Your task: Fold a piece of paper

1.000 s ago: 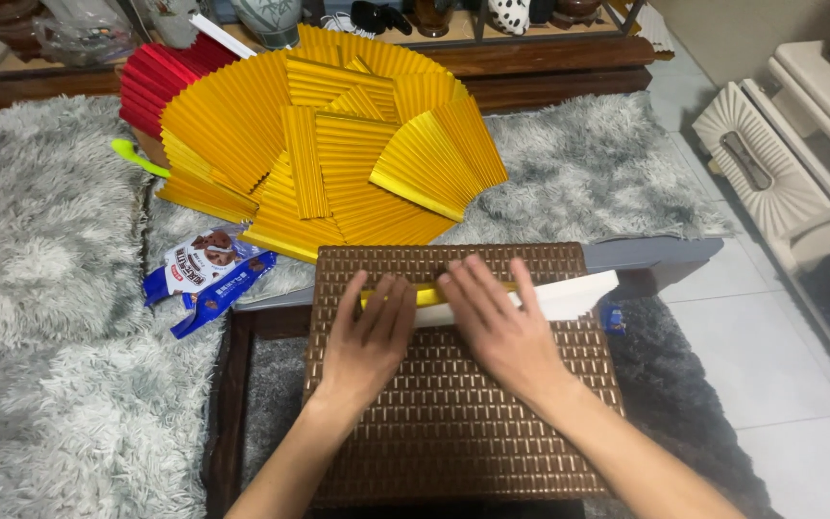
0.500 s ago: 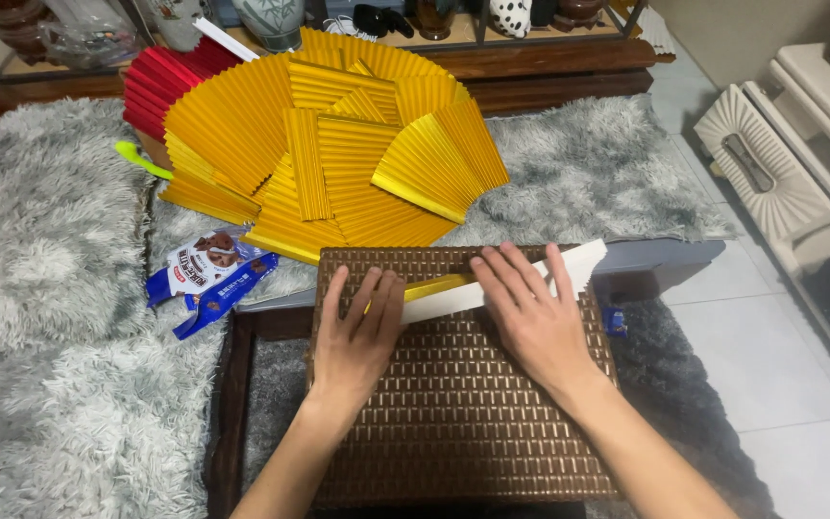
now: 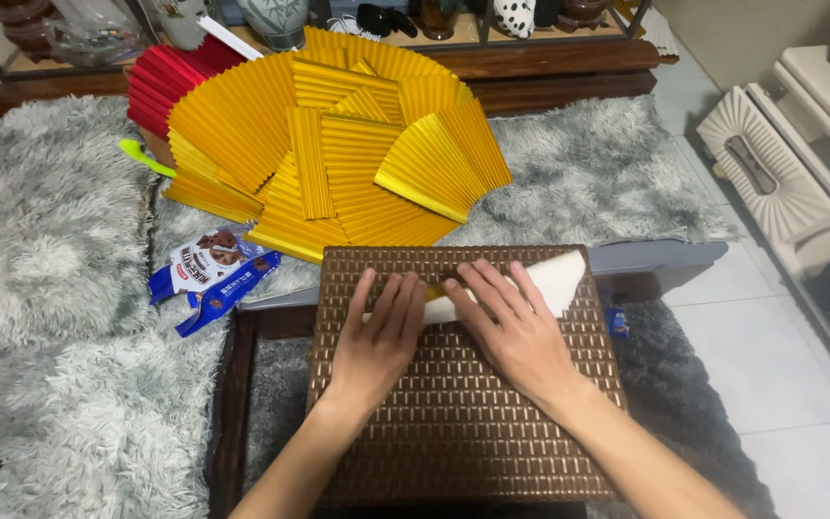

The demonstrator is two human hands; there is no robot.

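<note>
A brown woven mat (image 3: 453, 423) covers a low table in front of me. On its far part lies a folded sheet of paper (image 3: 554, 279), white on top with a yellow side showing underneath. My left hand (image 3: 381, 336) rests flat on the paper's left part, fingers spread. My right hand (image 3: 516, 327) presses flat on the middle of the paper, fingers pointing up and left. Neither hand grips anything.
Beyond the mat lies a heap of pleated yellow paper fans (image 3: 338, 154), with red pleated ones (image 3: 170, 82) behind at left. A blue snack wrapper (image 3: 208, 274) and a green tool (image 3: 146, 159) lie on the grey shaggy rug (image 3: 40, 288). White tiled floor (image 3: 770, 327) at right.
The paper has opened wider toward the right, showing more white. Both hands slid along it, pressing it flat; the right hand shifted left and down.
</note>
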